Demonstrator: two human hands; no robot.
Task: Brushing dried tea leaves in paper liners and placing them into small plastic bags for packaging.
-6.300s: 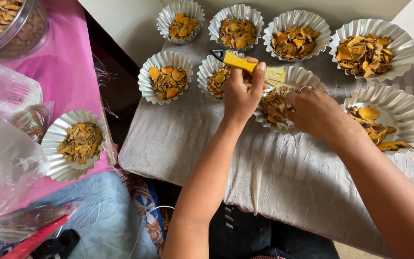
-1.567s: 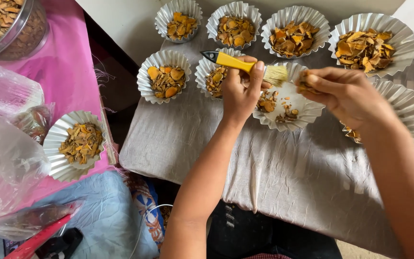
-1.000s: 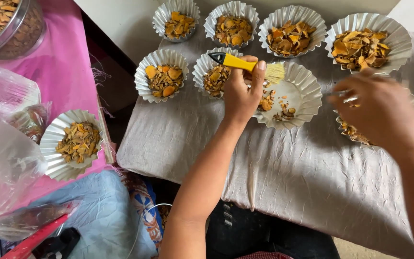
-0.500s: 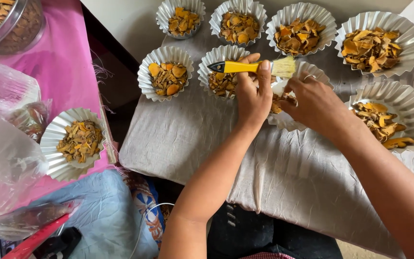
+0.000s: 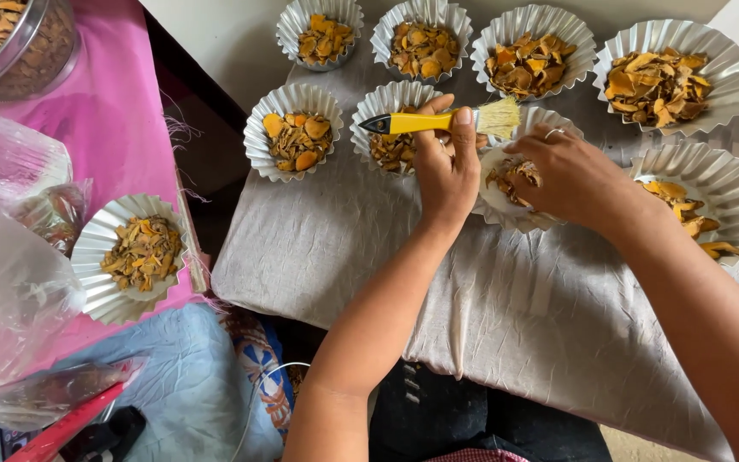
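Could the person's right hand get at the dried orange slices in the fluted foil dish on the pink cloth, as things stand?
Probably not easily: the right hand is across the grey cloth, and the left hand with its yellow-handled brush lies between it and that fluted foil dish.

The left hand (image 5: 448, 171) holds a yellow-handled brush (image 5: 438, 122) while the right hand (image 5: 570, 175) gathers dried slices (image 5: 513, 174) in a fluted tin (image 5: 506, 210).

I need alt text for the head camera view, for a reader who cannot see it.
The left hand holds a yellow-handled brush while the right hand reaches into a fluted foil cup of dried orange slices, among similar filled cups on a grey cloth.
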